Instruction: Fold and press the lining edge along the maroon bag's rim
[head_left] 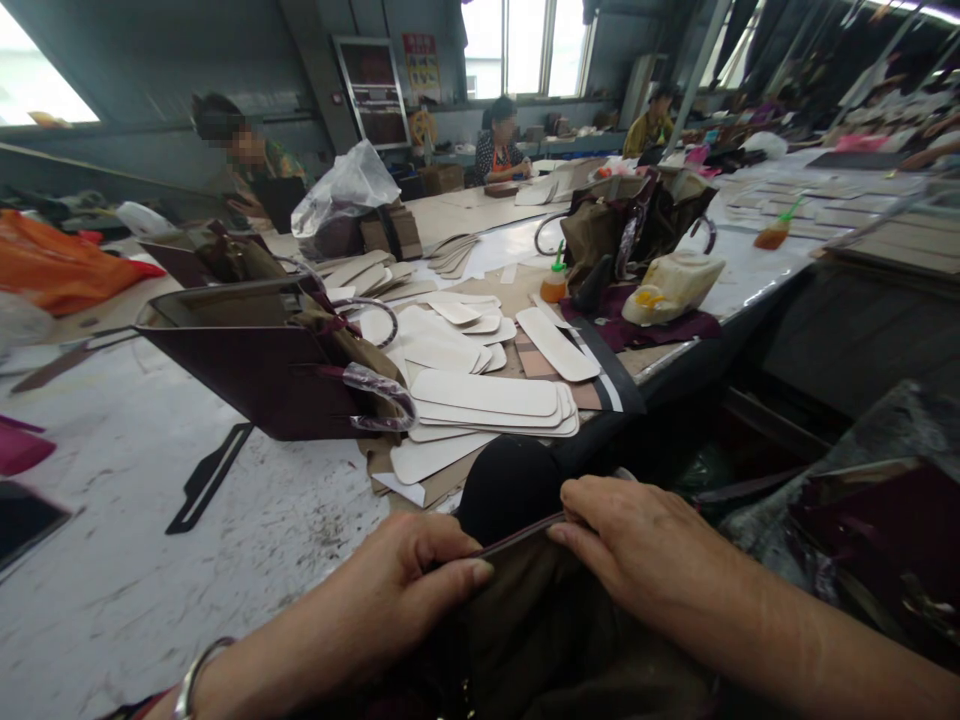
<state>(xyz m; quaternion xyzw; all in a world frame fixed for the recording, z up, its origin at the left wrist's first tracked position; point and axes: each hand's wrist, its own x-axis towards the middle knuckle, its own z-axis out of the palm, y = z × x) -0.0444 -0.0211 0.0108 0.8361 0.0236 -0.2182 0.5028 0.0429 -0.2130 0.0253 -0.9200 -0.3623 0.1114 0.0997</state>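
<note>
Low in front of me is a handbag with dark olive lining and a thin dark edge, its lower part cut off by the frame. My left hand pinches that edge between thumb and fingers. A short way to the right, my right hand grips the same edge, thumb on the lining side. Just beyond the edge shows a rounded black shape whose kind I cannot make out. A maroon handbag with plastic-wrapped handles stands on the table to the left.
White pieces lie stacked ahead on the table. A flat black strip lies left. Farther back are another bag, an orange glue bottle and a cream jug. A plastic-covered maroon bag is at right. Several people sit beyond.
</note>
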